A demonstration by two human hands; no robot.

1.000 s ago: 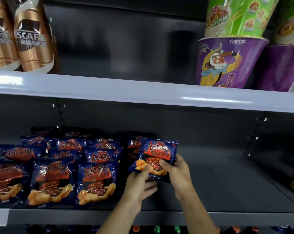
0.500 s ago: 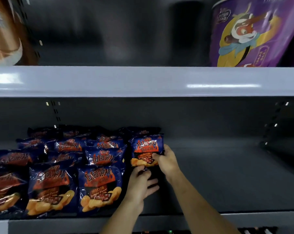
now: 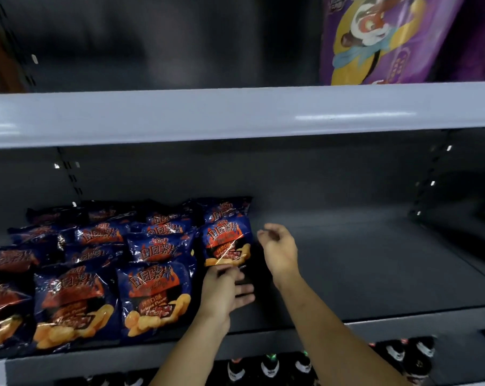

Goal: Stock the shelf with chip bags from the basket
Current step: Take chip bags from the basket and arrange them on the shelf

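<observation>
While the left hand point(image 3: 224, 293) touches the lower edge of the rightmost chip bag point(image 3: 226, 242) at its 12 o'clock, pinching or not I cannot tell, the right hand point(image 3: 278, 247) hangs loosely curled and empty at the bag's 3 o'clock. Toward 9 o'clock, other bags point(image 3: 155, 296) crowd the shelf point(image 3: 375, 260).

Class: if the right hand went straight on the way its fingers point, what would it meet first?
Probably the rightmost chip bag: the right hand points its curled fingers left at the bag's side edge, though depth is unclear.
</observation>
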